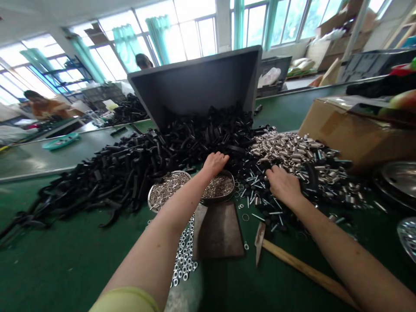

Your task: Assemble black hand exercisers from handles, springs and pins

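My left hand reaches into the near edge of a heap of black curved plastic parts. Its fingers are curled down, and what they grip, if anything, is hidden. Just below it stands an oval tin of small metal pieces, with a second tin of metal pins to its left. My right hand is closed at the border between a pile of metal springs and scattered black-headed bolts. Its fingertips face away from me, so I cannot see what they hold.
A big grey bin lies tipped behind the black heap. In front are a flat metal plate, many small rings and a hammer. A cardboard box stands right. Another person sits far left.
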A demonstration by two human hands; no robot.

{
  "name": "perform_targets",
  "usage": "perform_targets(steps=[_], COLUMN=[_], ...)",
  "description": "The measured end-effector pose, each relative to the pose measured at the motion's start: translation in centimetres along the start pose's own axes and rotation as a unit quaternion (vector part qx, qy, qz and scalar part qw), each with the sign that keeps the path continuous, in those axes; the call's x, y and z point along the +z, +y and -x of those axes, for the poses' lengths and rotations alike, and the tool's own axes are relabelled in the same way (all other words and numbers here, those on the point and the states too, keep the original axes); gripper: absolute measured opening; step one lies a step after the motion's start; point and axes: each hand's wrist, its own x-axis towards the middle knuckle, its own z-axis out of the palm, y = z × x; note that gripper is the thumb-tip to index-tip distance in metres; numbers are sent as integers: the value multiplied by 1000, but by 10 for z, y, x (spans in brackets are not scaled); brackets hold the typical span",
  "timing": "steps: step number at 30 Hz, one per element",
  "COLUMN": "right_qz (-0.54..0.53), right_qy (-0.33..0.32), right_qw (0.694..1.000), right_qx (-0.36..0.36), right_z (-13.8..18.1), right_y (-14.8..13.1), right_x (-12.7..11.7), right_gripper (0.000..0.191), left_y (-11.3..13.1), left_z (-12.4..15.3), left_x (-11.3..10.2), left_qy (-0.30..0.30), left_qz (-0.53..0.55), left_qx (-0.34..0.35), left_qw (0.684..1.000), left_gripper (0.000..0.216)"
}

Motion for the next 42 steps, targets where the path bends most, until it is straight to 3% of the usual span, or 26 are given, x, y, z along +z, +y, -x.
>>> perform_targets(steps=[4, 6, 8, 10, 11, 12, 15, 16, 17, 19, 21, 25, 26, 28, 33, 35, 37, 39, 42], right_qz=[-52, -182, -376, -507, -534, -543, -541, -543, -544, -533, -512, -467, -475, -518, -602, -634, -664, -688, -717], right_qy=[26, 56, 80, 86, 84, 78, 43, 37, 34, 34, 61, 105, 92, 63, 15, -21, -93, -167, -223], right_qw=[997, 978, 913, 840, 821, 814, 817, 816, 815, 821, 833, 866, 864, 841, 788, 765, 738, 705, 660], right_qx=[45, 86, 136, 172, 186, 193, 194, 195, 197, 202, 200, 146, 138, 143, 127, 112, 82, 29, -29], right_z=[-2, -3, -4, -3, -2, -1, 3, 4, 5, 6, 6, 6, 7, 13, 51, 74, 98, 120, 146], right_y=[14, 25, 34, 38, 39, 39, 37, 36, 35, 34, 33, 27, 23, 11, -40, -64, -90, -114, -141], right_x=[5, 7, 7, 4, 2, 1, -1, -1, 0, 2, 2, -2, -4, -8, -14, -14, -13, -14, -20], right_gripper=[29, 37, 36, 24, 19, 17, 19, 19, 19, 19, 18, 13, 13, 13, 21, 25, 25, 23, 17], left_y=[-1, -3, -6, -9, -11, -12, -14, -14, -14, -12, -11, -6, -5, -3, 0, 4, 14, 30, 64], left_z=[4, 8, 19, 39, 54, 71, 134, 157, 179, 220, 254, 298, 304, 312, 318, 318, 315, 311, 303], left_x=[-9, -19, -33, -50, -59, -68, -88, -91, -92, -88, -78, -54, -49, -41, -33, -36, -43, -51, -58], left_qy=[64, 112, 153, 173, 178, 181, 193, 203, 215, 225, 188, 34, 0, -51, -71, -36, 32, 82, 74], left_qz=[69, 113, 167, 274, 367, 474, 725, 746, 744, 697, 603, 314, 237, 124, 59, 58, 126, 274, 512], left_qx=[-53, -93, -140, -183, -203, -220, -263, -280, -297, -332, -370, -378, -361, -332, -325, -333, -348, -371, -393], left_qw=[994, 983, 964, 928, 890, 833, 606, 569, 558, 595, 682, 870, 902, 934, 941, 940, 929, 884, 761], left_gripper=[22, 30, 36, 36, 34, 33, 24, 21, 18, 18, 19, 18, 22, 30, 35, 36, 30, 16, 20])
